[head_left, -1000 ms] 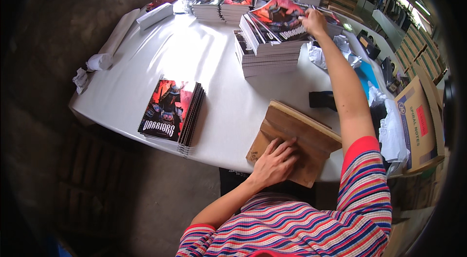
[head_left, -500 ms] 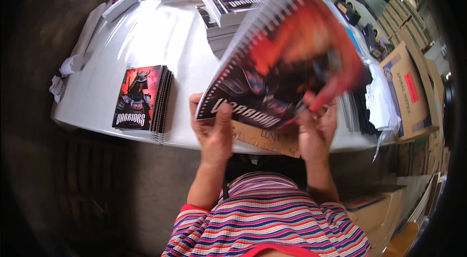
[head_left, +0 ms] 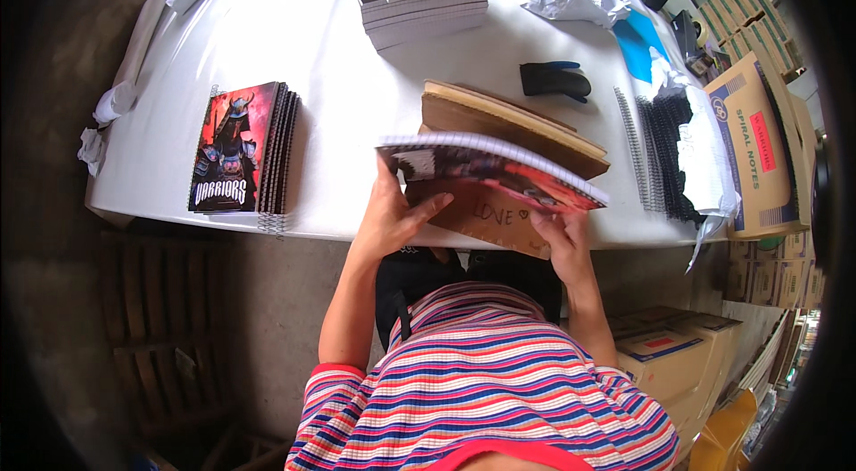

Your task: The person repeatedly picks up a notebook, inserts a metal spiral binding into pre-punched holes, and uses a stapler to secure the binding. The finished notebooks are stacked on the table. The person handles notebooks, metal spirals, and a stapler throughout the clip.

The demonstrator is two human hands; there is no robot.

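My left hand [head_left: 390, 217] and my right hand [head_left: 567, 239] grip a notebook [head_left: 504, 163] by its two ends, thumbs on the near side. It is tipped nearly edge-on, its red and dark cover turned down toward me and its white page edges on top. Just below it lies a brown cardboard piece [head_left: 486, 219] with handwriting, at the table's front edge. Behind the notebook stands a brown board stand or block [head_left: 513, 128], partly hidden. A small stack of spiral-bound notebooks [head_left: 234, 150] with a horned-warrior cover lies to the left, black coils along its right side.
A tall stack of notebooks [head_left: 428, 12] stands at the back. A dark glove [head_left: 555, 80] lies right of centre. Black spiral coils [head_left: 669, 154] with white paper [head_left: 709, 159] lie at the right, beside a cardboard box [head_left: 758, 145]. A white roll [head_left: 116, 103] lies along the left edge.
Both hands have lowered the notebook and tipped it from cover-up to nearly edge-on. The brown block and glove behind it now show. The whole view has shifted slightly.
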